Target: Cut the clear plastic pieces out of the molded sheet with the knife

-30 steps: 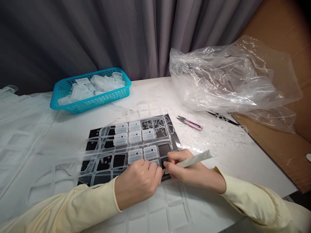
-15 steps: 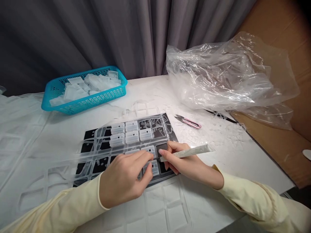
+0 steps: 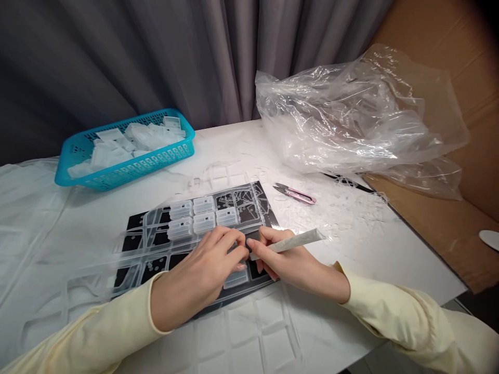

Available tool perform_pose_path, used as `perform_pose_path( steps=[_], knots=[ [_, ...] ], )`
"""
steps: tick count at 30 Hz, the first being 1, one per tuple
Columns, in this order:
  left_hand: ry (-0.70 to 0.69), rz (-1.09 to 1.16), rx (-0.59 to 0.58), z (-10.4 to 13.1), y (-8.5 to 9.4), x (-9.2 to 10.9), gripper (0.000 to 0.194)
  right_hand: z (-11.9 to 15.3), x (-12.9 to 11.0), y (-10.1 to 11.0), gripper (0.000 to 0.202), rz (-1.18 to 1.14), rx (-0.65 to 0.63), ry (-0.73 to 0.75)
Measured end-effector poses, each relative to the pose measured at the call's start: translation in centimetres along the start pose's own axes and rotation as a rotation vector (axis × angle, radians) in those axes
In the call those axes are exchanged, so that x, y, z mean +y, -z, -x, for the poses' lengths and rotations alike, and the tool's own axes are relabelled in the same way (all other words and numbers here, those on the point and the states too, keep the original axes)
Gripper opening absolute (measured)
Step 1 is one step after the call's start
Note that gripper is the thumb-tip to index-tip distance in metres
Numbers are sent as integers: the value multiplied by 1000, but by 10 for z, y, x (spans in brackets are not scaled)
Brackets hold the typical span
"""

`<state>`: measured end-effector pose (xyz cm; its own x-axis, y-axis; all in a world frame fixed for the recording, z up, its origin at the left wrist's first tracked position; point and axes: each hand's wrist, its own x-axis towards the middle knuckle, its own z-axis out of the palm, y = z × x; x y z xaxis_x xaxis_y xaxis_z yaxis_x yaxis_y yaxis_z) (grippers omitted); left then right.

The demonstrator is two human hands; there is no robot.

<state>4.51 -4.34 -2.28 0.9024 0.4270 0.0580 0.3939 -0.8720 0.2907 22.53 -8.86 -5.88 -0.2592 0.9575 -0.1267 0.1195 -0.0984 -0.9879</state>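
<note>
My right hand (image 3: 284, 254) grips a white stick-like tool (image 3: 298, 241) like a pen, its tip pointing down-left; the tip is hidden by my fingers. Close beside it, my left hand (image 3: 206, 270) is closed, fingertips bent down over the moulded clear plastic sheet (image 3: 183, 254); what they pinch is hidden. Small translucent plastic boxes (image 3: 204, 222) stand in rows in the sheet's frame, and one box (image 3: 236, 278) shows just below my left fingers. Under the sheet lies a black board (image 3: 268, 205), with clear offcuts at its upper right.
A blue basket (image 3: 150, 161) of translucent plastic pieces stands at the back left. Pink-handled thread snips (image 3: 295, 193) lie beyond the board among clear scraps. A large crumpled plastic bag (image 3: 351, 119) sits at the back right, by brown cardboard (image 3: 436, 228). More clear frames (image 3: 245, 332) lie in front.
My left hand's fingers have moved up and right and closed in beside the tool. My right hand keeps its grip. The whole view has shifted slightly.
</note>
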Motion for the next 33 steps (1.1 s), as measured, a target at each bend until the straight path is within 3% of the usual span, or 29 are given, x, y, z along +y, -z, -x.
perform_pose_path(
  steps=[10, 25, 29, 33],
  knots=[
    [-106, 86, -53, -3, -12, -22, 12, 0, -2, 0, 28, 250, 35, 125],
    [-230, -269, 186, 2, -8, -4, 15, 0, -3, -2, 30, 352, 97, 213],
    [-167, -242, 196, 4, -9, 0, 15, 1, -5, -1, 31, 340, 82, 193],
    [-58, -96, 63, 3, -4, 0, 13, 0, -4, -1, 31, 314, 71, 173]
  ],
)
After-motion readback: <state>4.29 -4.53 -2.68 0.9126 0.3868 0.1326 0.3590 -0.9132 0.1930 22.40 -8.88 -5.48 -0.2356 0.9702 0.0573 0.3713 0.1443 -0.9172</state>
